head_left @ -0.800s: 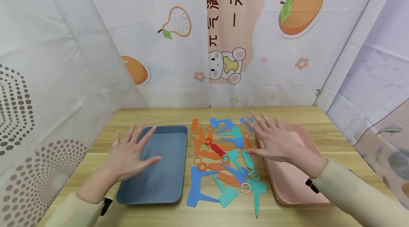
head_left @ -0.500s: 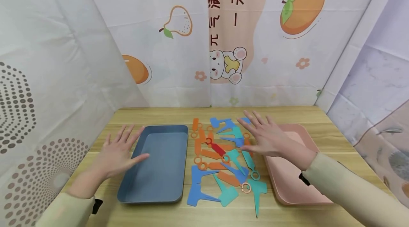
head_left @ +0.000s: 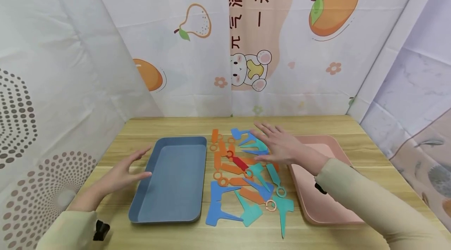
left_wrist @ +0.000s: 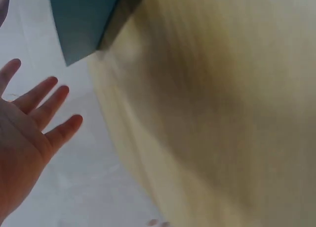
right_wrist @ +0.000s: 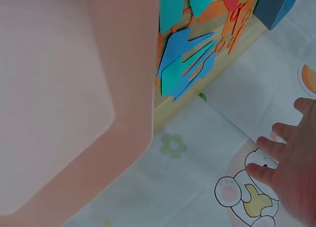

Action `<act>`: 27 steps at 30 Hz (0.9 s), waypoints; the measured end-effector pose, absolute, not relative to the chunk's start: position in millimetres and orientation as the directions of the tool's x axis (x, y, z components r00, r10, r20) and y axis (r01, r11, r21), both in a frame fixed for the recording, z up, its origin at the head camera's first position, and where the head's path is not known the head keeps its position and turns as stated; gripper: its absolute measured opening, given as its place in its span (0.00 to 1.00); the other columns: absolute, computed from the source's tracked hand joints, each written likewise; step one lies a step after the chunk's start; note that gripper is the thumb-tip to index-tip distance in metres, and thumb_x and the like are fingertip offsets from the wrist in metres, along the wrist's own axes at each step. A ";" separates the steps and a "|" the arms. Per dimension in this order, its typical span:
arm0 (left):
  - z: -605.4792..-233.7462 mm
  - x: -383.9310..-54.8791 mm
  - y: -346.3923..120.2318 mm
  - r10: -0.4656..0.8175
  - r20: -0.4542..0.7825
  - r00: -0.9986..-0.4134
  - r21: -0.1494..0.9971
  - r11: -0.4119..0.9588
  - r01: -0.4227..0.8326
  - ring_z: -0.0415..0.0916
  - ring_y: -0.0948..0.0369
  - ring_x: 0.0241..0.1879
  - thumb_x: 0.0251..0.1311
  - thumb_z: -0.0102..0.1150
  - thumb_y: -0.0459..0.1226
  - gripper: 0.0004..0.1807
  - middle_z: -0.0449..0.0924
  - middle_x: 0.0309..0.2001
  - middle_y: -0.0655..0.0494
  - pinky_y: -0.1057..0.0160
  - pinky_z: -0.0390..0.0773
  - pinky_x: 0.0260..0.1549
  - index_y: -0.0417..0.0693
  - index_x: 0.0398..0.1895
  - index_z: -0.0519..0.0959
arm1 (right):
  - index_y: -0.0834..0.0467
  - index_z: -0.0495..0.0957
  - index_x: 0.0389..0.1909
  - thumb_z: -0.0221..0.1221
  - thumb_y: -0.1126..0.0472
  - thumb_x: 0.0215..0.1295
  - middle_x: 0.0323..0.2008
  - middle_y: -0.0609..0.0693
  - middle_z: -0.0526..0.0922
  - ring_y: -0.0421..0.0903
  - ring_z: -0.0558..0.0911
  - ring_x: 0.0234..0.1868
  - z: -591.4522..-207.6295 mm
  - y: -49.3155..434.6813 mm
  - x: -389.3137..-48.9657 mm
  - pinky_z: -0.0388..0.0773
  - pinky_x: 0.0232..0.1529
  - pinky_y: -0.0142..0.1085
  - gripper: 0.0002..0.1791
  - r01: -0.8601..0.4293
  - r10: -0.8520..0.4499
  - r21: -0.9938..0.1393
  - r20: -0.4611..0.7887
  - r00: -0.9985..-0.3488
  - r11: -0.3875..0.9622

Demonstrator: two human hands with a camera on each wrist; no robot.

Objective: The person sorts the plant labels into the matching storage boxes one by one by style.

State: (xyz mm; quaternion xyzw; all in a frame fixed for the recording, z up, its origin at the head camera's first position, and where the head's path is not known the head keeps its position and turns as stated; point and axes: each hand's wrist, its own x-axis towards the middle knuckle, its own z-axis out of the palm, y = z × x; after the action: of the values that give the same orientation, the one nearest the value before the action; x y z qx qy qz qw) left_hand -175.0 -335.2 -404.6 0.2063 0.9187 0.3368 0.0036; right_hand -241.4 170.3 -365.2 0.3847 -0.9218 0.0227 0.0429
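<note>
Flat plastic pieces lie between two trays: T-shaped blue plant tags [head_left: 214, 214], teal T-shaped tags [head_left: 284, 206], orange ring-ended tags [head_left: 230, 169] and a red ring-ended tag [head_left: 240, 163]. My right hand [head_left: 278, 145], fingers spread and holding nothing, hovers over the far right of the pile and hides some pieces. To the left, my left hand [head_left: 121, 173] is held beside the blue tray [head_left: 172, 179], thumb and fingers apart with nothing between them. The left wrist view shows its spread fingers [left_wrist: 52, 106] near the tray wall.
A pink tray [head_left: 313, 191] stands right of the pile, partly under my right forearm. Both trays rest on a wooden table [head_left: 169, 238]. A printed white curtain [head_left: 197, 66] hangs right behind the table's far edge, with more cloth at both sides.
My right hand has moved left from the pink tray's edge to over the tags. The left hand has drawn back left and turned more sideways. The tags lie as before.
</note>
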 end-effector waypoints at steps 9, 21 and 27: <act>-423.1 -175.5 -349.3 0.414 0.080 -0.907 0.778 0.543 0.317 0.61 0.29 0.60 0.63 0.61 0.33 0.37 0.59 0.66 0.27 0.26 0.60 0.49 0.32 0.72 0.56 | 0.51 0.50 0.77 0.54 0.33 0.65 0.74 0.57 0.54 0.58 0.60 0.70 -382.2 154.0 -250.7 0.60 0.62 0.59 0.47 -0.757 -0.757 -0.078 0.030 -0.652 0.649; -438.0 -174.3 -356.9 0.489 0.027 -0.872 0.823 0.485 0.297 0.61 0.38 0.62 0.62 0.62 0.31 0.40 0.55 0.68 0.27 0.71 0.67 0.51 0.33 0.73 0.53 | 0.52 0.51 0.77 0.52 0.34 0.67 0.73 0.59 0.54 0.63 0.63 0.68 -403.6 133.3 -254.8 0.73 0.50 0.55 0.45 -0.729 -0.756 -0.231 -0.055 -0.652 0.645; -441.3 -174.0 -359.3 0.482 0.012 -0.876 0.828 0.486 0.279 0.62 0.74 0.59 0.63 0.61 0.32 0.40 0.54 0.69 0.27 0.72 0.65 0.52 0.33 0.74 0.52 | 0.48 0.51 0.77 0.50 0.31 0.66 0.74 0.57 0.55 0.59 0.63 0.69 -407.9 130.0 -259.9 0.71 0.53 0.55 0.44 -0.674 -0.724 -0.291 -0.110 -0.681 0.679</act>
State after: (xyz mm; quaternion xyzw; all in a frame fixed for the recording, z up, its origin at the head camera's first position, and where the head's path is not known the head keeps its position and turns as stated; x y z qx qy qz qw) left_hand -174.0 -359.3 -441.3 0.2226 0.8547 0.4555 0.1115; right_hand -259.9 130.0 -407.9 0.3840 -0.9098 0.1141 -0.1087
